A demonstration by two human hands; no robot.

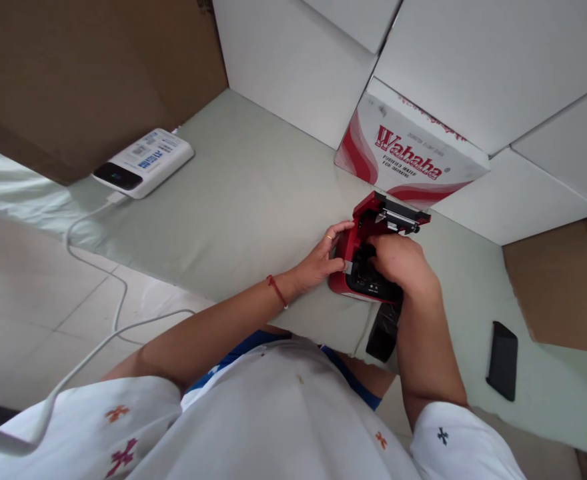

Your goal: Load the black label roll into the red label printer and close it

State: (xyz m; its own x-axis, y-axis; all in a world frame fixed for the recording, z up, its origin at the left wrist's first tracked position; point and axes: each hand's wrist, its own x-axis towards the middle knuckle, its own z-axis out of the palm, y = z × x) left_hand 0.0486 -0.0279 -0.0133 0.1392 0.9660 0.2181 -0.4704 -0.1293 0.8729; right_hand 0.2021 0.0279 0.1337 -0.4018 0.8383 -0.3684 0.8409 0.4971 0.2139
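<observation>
A small red and black label printer [341, 285] stands on the cloth-covered table with its lid [366, 203] raised; a roller and a silvery strip show at the lid's edge. My left hand [323, 259] grips the printer's left side, with the thumb at the front corner and the fingers by the lid hinge side. Into the dark inner bay reaches my right hand [403, 263], its fingers curled. The fingertips are hidden inside, so what they hold cannot be made out. A black box-like object [383, 333] lies just in front of the printer, near the table edge, partly behind my right forearm.
A white power bank [156, 163] with a cable [118, 300] plugged in lies at the left. Behind the printer stands a Wahaha water carton [403, 157] against white boxes [298, 60]. A black phone-like object [502, 360] lies right, near a brown carton [563, 287].
</observation>
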